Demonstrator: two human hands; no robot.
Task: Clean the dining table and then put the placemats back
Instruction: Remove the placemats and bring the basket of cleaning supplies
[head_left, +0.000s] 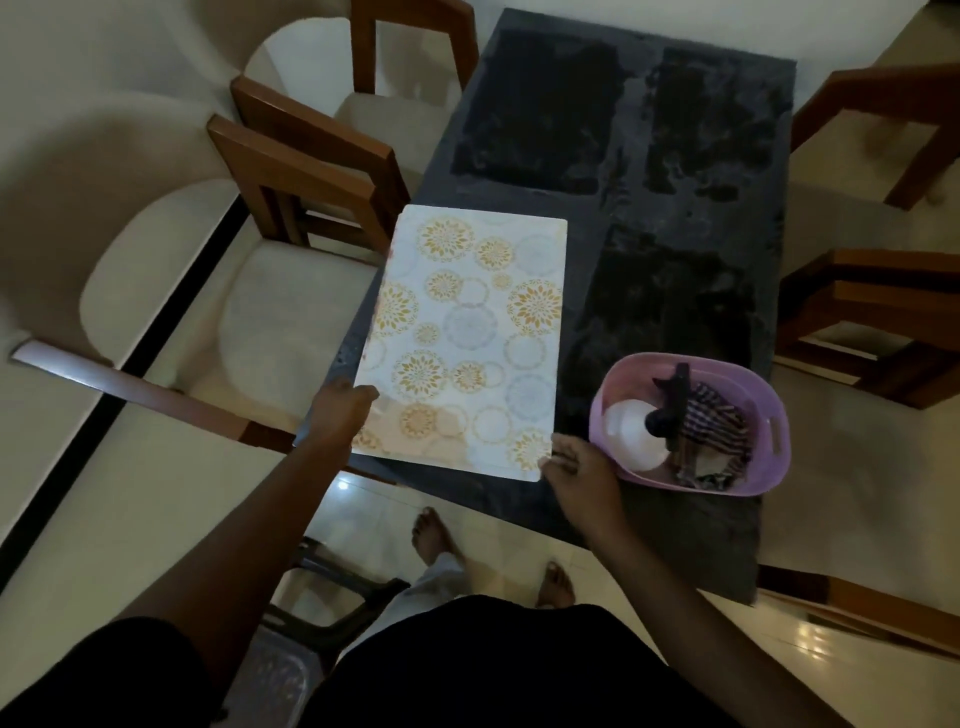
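Note:
A white placemat (467, 332) printed with gold and blue circles lies over the near-left part of the dark stone dining table (623, 208). My left hand (340, 413) grips its near-left edge, and the mat overhangs the table's left side there. My right hand (574, 467) pinches the mat's near-right corner. Three darker rectangular patches mark the tabletop beyond and to the right of the mat.
A pink basket (769, 415) holding a white spray bottle (636, 434) and a striped cloth (711, 421) stands on the table right of my right hand. Wooden chairs with cream seats line the left (270, 322) and right (872, 322) sides. My bare feet are below the table's near edge.

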